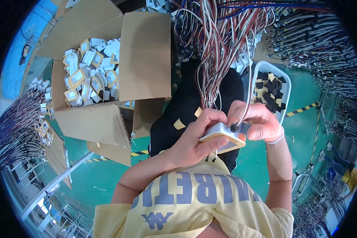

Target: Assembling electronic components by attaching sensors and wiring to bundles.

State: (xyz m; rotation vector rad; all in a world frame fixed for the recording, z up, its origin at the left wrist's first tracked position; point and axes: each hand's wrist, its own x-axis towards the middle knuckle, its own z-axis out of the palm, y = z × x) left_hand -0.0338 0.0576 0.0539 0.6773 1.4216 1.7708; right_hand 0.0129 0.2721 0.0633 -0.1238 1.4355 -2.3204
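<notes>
Over my lap, my left hand (194, 139) is closed round a small white plastic housing (219, 129) with a yellow-orange rim. Its thumb presses along the rim and its fingers wrap the far side. Against the housing's right end, my right hand (263, 123), in what looks like a thin pinkish glove, pinches a pale cable (248, 89). A black cable grommet (234, 127) sits at the housing beside the right fingertips; whether it is seated in the wall I cannot tell. Thin wires with dark tips (214, 159) hang below the housing.
A bundle of red and white cables (216, 51) lies across my lap. To the left stands an open carton (144, 59) of white housings. A white bin (287, 85) at the right holds black and tan pieces. More cable bundles (317, 43) fill the far right.
</notes>
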